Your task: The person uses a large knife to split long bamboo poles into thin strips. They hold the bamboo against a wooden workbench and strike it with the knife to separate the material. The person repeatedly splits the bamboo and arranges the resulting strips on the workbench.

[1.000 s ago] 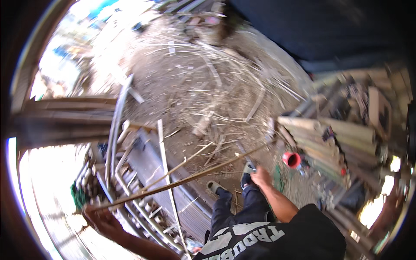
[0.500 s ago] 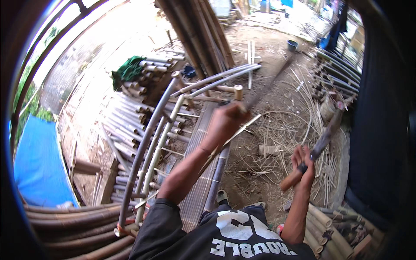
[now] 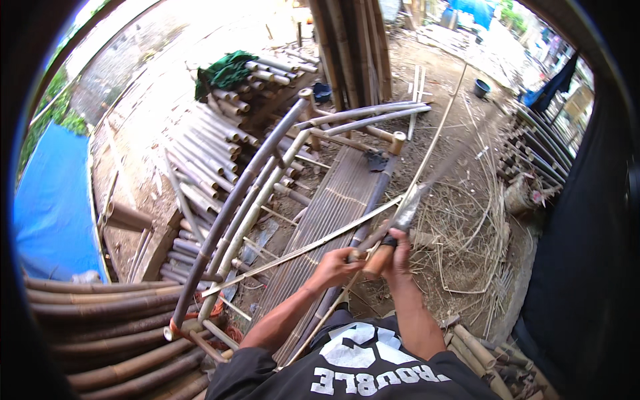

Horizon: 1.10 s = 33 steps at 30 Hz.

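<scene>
My right hand (image 3: 399,253) is closed round the wooden handle of a machete (image 3: 407,212), its blade pointing up and away. Close beside it, my left hand (image 3: 339,268) is closed on the near end of a long narrow bamboo strip (image 3: 450,165), blurred by motion and stretching toward the far right. The blade lies against or very near this strip; I cannot tell if they touch. A pale, thin bamboo strip (image 3: 443,125) runs lengthwise past both hands, and another pale strip (image 3: 303,250) crosses the slatted bamboo bench seat (image 3: 332,200).
A bamboo frame (image 3: 233,207) rises left of the seat. Stacked bamboo poles (image 3: 200,160) lie beyond it, with more poles (image 3: 107,333) at lower left. Bamboo shavings (image 3: 467,247) litter the ground at right. Cut bamboo (image 3: 477,350) lies at lower right; a dark bucket (image 3: 481,87) stands far off.
My left hand has come down and nearer my body. My right hand has swung left with the machete, its fingers tighter round the handle, and both hands are now together. The view has shifted.
</scene>
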Motion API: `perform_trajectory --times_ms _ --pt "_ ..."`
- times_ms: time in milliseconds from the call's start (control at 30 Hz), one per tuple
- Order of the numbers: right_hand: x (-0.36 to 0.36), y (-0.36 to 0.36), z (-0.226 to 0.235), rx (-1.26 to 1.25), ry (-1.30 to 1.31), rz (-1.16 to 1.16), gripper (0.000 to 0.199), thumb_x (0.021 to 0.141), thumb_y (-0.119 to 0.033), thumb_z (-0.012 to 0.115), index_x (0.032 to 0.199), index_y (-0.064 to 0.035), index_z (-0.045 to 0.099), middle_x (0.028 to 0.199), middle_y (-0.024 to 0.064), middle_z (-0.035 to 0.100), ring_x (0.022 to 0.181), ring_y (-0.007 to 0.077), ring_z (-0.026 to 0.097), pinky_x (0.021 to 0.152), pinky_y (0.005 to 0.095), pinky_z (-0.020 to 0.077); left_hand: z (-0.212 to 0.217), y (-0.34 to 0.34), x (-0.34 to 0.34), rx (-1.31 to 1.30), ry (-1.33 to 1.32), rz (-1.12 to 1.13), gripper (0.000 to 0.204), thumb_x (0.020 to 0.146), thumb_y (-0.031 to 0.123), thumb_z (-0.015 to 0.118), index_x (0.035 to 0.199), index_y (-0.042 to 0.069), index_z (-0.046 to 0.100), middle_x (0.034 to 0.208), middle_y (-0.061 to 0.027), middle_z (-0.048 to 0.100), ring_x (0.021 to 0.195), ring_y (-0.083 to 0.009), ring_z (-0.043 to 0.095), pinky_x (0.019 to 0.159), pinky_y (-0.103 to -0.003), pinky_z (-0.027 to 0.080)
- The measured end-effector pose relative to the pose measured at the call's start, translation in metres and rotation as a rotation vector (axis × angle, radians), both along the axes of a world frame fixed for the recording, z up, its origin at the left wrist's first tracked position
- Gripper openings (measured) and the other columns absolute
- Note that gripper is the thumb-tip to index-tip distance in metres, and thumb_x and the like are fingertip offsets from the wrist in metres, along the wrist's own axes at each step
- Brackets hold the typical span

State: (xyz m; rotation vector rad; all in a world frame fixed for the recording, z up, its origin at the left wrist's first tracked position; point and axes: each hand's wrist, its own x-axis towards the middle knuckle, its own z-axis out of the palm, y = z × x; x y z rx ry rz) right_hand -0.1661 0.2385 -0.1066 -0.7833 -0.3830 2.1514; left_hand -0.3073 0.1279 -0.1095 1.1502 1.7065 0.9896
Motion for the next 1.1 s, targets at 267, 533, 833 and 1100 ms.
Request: perform_trajectory --times_ms 267,533,833,1100 --pt "0.019 0.01 -0.052 -0.078 -0.135 -0.318 0.026 0.082 -0.017 0.065 0.104 -0.0092 0.054 0.082 0.0026 0.056 0.064 0.0168 0.06 0.067 0.036 0.0553 -0.074 -0.012 -0.109 0.013 0.099 0.324 0.028 0.095 0.03 0.063 0.099 0.002 0.067 0.071 -0.004 0.062 0.068 -0.0074 0.053 0.062 -0.029 0.045" --pt "0.091 0.009 -0.016 0.082 -0.222 -0.45 0.022 0.084 -0.023 0.063 0.098 -0.0093 0.052 0.082 0.0023 0.054 0.072 0.015 0.057 0.067 0.0332 0.0507 -0.17 -0.019 -0.106 -0.113 0.6 0.505 0.053 0.086 0.028 0.068 0.128 -0.001 0.05 0.109 -0.0262 0.055 0.109 -0.0413 0.054 0.093 -0.047 0.044" --pt "0.114 0.086 0.074 0.306 -0.162 -0.673 0.016 0.089 -0.019 0.062 0.093 -0.0039 0.059 0.084 0.0064 0.061 0.068 0.0139 0.056 0.063 0.0282 0.0473 0.12 0.172 -0.059 0.606 0.223 0.092 0.047 0.099 0.037 0.052 0.118 -0.005 0.059 0.099 -0.0144 0.064 0.092 -0.0228 0.06 0.083 -0.033 0.046" --pt "0.142 0.144 0.143 0.616 -0.372 -0.673 0.02 0.087 -0.02 0.065 0.097 -0.003 0.06 0.079 0.008 0.065 0.066 0.0168 0.064 0.063 0.0305 0.054 0.393 0.271 0.053 0.848 -0.131 -0.043 0.074 0.094 0.062 0.047 0.134 0.001 0.049 0.126 -0.015 0.058 0.122 -0.0249 0.052 0.102 -0.04 0.039"
